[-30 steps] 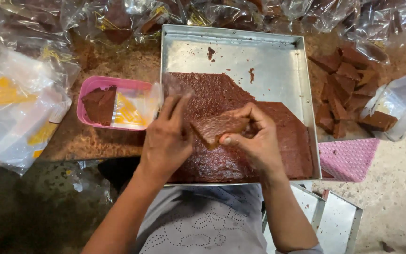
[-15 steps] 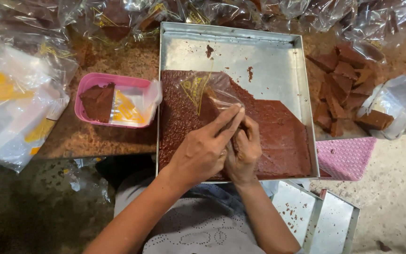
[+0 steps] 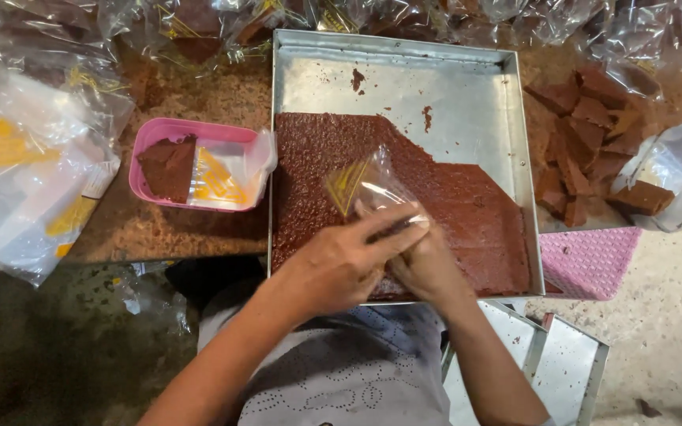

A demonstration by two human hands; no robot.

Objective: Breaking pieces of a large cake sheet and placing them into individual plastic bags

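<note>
Two bare hands meet over the near edge of a large square metal tray [image 3: 467,87], seen from above. Left hand [image 3: 341,264] lies across the front, fingers stretched toward the right and closed on the mouth of a small clear plastic bag [image 3: 361,183] with a yellow print. Right hand [image 3: 428,264] sits just behind and partly under the left one, fingers curled at the same bag opening; what exactly it pinches is hidden by the left hand. Something dark shows between the fingers at the bag's mouth, too covered to identify.

Filling the lower half of the tray is a flat sheet of reddish-brown sweet [image 3: 467,205], its upper right corner cut away in steps, with bare metal and a few crumbs beyond it. Left of the tray, touching its side, stands a pink plastic tub [image 3: 151,134] holding one brown piece and more clear bags. Further left lies a heap of empty bags [image 3: 33,173]. Right of the tray, cut brown pieces [image 3: 586,142] are piled on the table, near a pink mesh mat [image 3: 590,260]. Wrapped packets [image 3: 199,24] line the far edge.
</note>
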